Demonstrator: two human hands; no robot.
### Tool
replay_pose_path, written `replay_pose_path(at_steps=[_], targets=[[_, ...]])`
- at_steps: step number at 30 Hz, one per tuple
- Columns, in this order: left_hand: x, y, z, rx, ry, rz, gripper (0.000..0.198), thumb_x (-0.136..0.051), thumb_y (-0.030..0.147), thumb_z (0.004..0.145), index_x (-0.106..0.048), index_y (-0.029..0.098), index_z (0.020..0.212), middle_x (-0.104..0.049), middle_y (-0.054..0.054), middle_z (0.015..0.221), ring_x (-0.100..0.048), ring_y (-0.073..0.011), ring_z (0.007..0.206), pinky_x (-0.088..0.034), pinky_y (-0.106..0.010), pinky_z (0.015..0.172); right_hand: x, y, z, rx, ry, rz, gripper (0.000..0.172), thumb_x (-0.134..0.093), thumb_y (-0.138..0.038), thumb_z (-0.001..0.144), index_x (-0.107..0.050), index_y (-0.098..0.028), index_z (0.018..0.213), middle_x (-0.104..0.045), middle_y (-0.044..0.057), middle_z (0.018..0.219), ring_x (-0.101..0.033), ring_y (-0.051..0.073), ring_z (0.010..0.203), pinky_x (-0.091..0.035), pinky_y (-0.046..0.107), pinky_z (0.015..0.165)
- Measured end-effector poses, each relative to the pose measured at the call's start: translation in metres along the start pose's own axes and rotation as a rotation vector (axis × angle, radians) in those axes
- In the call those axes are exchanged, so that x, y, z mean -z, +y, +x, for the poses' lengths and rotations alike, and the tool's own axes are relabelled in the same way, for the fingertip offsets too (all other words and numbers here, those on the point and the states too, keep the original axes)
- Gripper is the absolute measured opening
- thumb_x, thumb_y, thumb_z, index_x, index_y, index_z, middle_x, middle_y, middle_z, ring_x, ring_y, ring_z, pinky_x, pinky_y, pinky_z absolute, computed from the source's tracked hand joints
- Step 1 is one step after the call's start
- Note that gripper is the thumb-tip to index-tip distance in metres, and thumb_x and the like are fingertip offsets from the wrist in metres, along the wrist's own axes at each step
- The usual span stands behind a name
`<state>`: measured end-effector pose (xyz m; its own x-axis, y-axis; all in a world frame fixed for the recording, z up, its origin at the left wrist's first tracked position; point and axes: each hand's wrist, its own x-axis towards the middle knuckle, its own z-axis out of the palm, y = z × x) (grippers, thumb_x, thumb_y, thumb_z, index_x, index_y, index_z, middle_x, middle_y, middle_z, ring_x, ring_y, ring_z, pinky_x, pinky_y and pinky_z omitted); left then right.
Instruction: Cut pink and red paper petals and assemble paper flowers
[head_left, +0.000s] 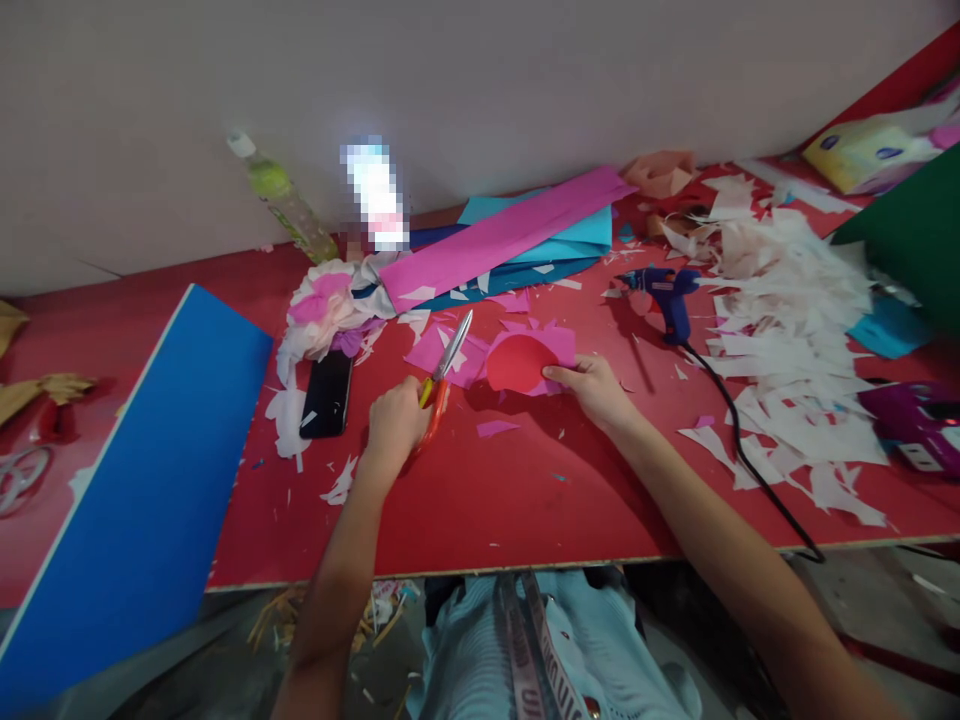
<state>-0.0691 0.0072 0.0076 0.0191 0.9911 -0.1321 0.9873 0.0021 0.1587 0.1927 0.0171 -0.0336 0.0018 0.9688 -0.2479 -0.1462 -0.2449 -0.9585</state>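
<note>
My left hand (395, 428) is wrapped round the orange-and-yellow handles of a pair of scissors (451, 352), whose blades point away from me and look nearly closed. Between the thumb and fingers of my right hand (594, 388) is the edge of a pink sheet of paper (561, 345). A red paper circle (521, 362) lies against that sheet, covering most of it. Left of it, close to the scissor blades, lie pink paper scraps (424, 352). Another pink scrap (496, 428) rests on the red table just below the circle.
A blue glue gun (673, 300) with a black cord lies right, beside heaped white paper strips (795, 350). Folded pink paper (510, 235), a bottle (289, 205) and a lit phone (375, 190) are behind. A dark phone (327, 392) and blue board (150, 450) lie left.
</note>
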Motion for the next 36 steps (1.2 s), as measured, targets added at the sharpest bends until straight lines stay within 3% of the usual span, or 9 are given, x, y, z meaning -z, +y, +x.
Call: replay_pose_path(at_steps=[4,7,15,23,36], targets=[[-0.010,-0.004,0.001,-0.180,0.122,-0.414,0.023,-0.050,0.030,0.081,-0.056,0.017,0.099,-0.068,-0.007,0.089,-0.065,-0.0175,0.081,-0.047,-0.027,0.073,0.000,-0.003,-0.003,0.043,-0.021,0.029,0.017,-0.071,-0.031,0.062,-0.061,-0.018,0.058,-0.056,-0.003,0.052,-0.047,0.009,0.046,-0.036,0.023,0.047],[-0.009,0.000,-0.004,-0.232,0.150,-0.508,0.031,-0.047,0.025,0.081,-0.053,0.016,0.110,-0.067,-0.008,0.094,-0.065,-0.0164,0.081,-0.048,-0.027,0.072,-0.001,-0.005,-0.006,0.067,-0.016,0.050,0.014,-0.072,-0.030,0.063,-0.064,-0.019,0.062,-0.058,-0.002,0.054,-0.051,0.011,0.049,-0.039,0.024,0.050],[0.006,0.012,-0.020,-0.308,0.159,-0.342,0.058,-0.047,0.015,0.072,-0.039,0.015,0.129,-0.061,-0.013,0.114,-0.062,-0.0235,0.098,-0.048,-0.034,0.082,-0.001,-0.008,-0.008,0.117,-0.022,0.077,0.011,-0.073,-0.029,0.062,-0.067,-0.019,0.062,-0.061,-0.003,0.058,-0.054,0.011,0.053,-0.042,0.024,0.054],[0.011,0.024,-0.028,-0.256,0.146,-0.156,0.047,-0.048,0.016,0.072,-0.047,0.015,0.120,-0.067,-0.011,0.100,-0.064,-0.0255,0.094,-0.051,-0.033,0.075,-0.007,-0.011,-0.015,0.200,-0.004,0.056,0.006,-0.072,-0.025,0.063,-0.069,-0.020,0.063,-0.064,-0.003,0.064,-0.054,0.011,0.057,-0.043,0.023,0.055],[0.013,0.030,-0.033,-0.270,0.116,-0.088,0.042,-0.048,0.020,0.074,-0.050,0.015,0.116,-0.066,-0.010,0.108,-0.065,-0.0243,0.091,-0.049,-0.030,0.068,-0.007,-0.010,-0.016,0.203,-0.003,-0.037,0.010,-0.071,-0.030,0.061,-0.067,-0.021,0.061,-0.063,-0.001,0.065,-0.055,0.014,0.061,-0.045,0.026,0.057]])
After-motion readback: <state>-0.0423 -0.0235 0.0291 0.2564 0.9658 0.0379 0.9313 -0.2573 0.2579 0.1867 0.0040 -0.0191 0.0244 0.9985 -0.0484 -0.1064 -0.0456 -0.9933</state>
